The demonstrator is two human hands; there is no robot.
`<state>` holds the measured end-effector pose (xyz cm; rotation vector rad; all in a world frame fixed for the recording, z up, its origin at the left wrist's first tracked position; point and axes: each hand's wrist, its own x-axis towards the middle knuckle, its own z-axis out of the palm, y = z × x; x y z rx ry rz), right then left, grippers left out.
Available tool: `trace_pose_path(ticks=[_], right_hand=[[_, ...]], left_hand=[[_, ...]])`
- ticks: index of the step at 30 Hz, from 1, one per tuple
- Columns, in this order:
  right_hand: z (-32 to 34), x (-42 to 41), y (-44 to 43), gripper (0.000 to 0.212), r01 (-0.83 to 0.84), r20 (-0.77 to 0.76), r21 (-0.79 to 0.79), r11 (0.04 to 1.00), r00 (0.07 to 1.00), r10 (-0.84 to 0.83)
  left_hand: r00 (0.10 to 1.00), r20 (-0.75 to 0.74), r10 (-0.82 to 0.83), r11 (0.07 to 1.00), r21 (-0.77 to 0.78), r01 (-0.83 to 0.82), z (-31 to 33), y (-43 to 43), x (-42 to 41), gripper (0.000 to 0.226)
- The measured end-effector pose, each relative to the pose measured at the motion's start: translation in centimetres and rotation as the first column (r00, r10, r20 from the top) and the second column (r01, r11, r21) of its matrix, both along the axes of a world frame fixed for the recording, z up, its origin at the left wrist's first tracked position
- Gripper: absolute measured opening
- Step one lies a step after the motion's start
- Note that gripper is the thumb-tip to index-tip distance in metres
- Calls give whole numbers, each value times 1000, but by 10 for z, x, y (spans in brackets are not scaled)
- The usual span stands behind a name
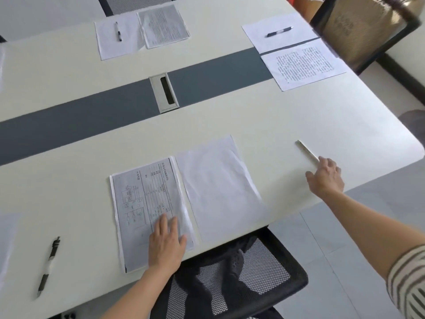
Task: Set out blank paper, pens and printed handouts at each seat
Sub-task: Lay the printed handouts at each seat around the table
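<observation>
Left hand (166, 244) flat, fingers straight, pressing handout (142, 203) at near seat; blank sheet (218, 187) just beside it. Right hand (326, 178): fingers loosely extended, tips touching pen (307, 150), nothing gripped. Risks: a nudge rolls pen toward tabletop (299, 116) edge; leaning palm skews handout.

Print on handout (142, 199) too small to read, near end of white pen (307, 150) hidden under right hand (327, 178)
</observation>
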<state>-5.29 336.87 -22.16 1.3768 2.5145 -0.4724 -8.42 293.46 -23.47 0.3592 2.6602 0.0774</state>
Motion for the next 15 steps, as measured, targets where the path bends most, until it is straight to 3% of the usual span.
trace_pose_path(ticks=[8, 12, 15], right_hand=[[-3, -10, 26, 31, 91, 8, -60, 994, 996, -91], [16, -36, -34, 24, -167, -202, -143, 975, 970, 136], [24, -53, -108, 19, -377, -255, -236, 896, 913, 317]], left_hand=[[1000, 5, -2, 998, -66, 3, -2, 4, 0, 55], [999, 31, 14, 998, -59, -12, 1, 6, -1, 54], [998, 51, 33, 999, -45, -30, 3, 6, -2, 57]])
